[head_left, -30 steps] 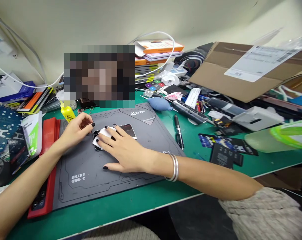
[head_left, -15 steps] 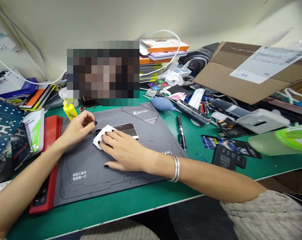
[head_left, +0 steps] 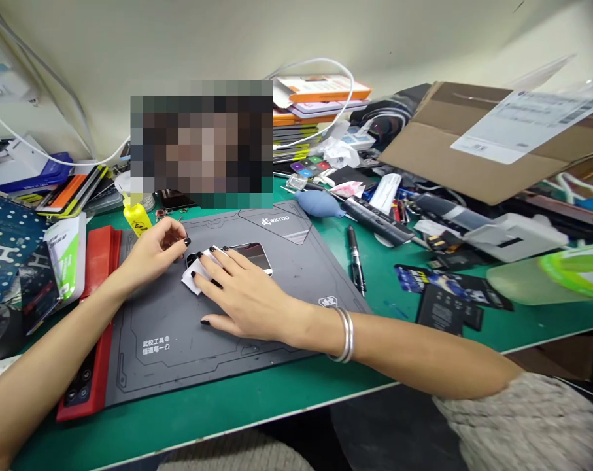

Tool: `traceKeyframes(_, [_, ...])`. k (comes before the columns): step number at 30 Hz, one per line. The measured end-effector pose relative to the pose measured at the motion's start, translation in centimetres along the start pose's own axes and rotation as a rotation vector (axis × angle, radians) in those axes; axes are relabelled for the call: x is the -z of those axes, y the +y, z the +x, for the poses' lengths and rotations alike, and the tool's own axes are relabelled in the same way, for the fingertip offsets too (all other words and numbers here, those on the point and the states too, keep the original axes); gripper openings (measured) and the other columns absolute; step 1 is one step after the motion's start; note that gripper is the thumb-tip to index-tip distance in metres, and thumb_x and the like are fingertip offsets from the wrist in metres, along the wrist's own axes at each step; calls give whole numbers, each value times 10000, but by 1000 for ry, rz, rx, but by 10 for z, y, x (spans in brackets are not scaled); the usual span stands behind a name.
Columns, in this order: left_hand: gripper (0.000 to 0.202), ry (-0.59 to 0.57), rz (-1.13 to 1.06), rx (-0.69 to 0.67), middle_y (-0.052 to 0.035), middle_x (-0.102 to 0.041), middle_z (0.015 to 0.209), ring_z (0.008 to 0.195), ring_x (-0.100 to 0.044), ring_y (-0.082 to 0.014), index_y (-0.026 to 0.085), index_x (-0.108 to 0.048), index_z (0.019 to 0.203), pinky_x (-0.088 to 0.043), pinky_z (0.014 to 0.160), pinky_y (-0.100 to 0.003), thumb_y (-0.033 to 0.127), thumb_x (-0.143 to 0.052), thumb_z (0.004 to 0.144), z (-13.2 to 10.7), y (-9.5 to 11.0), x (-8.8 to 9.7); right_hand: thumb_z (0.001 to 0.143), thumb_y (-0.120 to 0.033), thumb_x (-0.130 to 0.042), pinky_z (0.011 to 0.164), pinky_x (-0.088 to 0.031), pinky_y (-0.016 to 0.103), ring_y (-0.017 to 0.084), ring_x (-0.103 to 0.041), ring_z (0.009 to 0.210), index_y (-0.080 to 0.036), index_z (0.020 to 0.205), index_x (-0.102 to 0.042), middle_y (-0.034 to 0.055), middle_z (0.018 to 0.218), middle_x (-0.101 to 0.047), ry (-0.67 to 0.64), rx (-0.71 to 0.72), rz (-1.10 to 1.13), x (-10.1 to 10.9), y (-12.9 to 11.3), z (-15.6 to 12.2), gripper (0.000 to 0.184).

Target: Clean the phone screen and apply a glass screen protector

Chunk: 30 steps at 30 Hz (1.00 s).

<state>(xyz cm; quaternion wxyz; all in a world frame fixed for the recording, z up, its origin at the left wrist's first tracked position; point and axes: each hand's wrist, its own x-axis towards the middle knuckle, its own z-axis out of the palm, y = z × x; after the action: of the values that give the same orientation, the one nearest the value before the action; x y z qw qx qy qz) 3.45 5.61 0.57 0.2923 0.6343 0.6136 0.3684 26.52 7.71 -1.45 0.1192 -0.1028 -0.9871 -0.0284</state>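
1. Right hand (head_left: 254,294): palm down, fingers spread, coming in from four o'clock, tips pressing a white tissue (head_left: 191,280) onto the phone (head_left: 254,257).
2. Left hand (head_left: 152,258): at the phone's nine o'clock end, fingers loosely curled, thumb and forefinger nearly together. Too small to tell whether it grips the edge.
3. Phone: lying flat on the grey mat (head_left: 193,353), tissue over its nine o'clock end, three o'clock end bare.
4. Change: half a second ago fingers were closer together; now fanned, covering more tissue. Suggests broader pressure, wiping under way.
5. Outward from phone: pen (head_left: 355,260) at three, blue bulb (head_left: 318,204) at two, yellow bottle (head_left: 136,217) at ten, red case (head_left: 99,255) toward eight.
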Motion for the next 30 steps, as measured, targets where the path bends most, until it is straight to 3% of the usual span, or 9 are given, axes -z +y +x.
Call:
traceKeyframes(10, [184, -7, 11, 29, 22, -583, 758, 632, -581, -143, 208, -530, 892, -466, 603, -284, 337, -615, 791, 1, -1, 2, 991, -563, -462, 1138, -324, 601, 450, -418, 1399, -41, 1435, -477, 259, 1505, -483, -52, 7, 20, -8, -1, 0, 685])
traceKeyframes(22, [185, 3, 38, 22, 21, -576, 729, 623, -583, -151, 208, -529, 880, -466, 608, -297, 347, -612, 791, 2, -1, 1, 996, -566, -443, 1162, -326, 534, 389, -464, 1377, 9, 1392, -503, 265, 1490, -503, -55, 31, 9, -6, 1, 1, 700])
traceKeyframes(30, [180, 0, 37, 33, 26, -571, 727, 632, -582, -153, 210, -526, 884, -461, 615, -298, 342, -599, 785, 0, 3, 1, 978, -541, -505, 1139, -336, 563, 408, -398, 1421, -98, 1446, -461, 234, 1517, -471, -47, 36, 48, -4, 3, 1, 646])
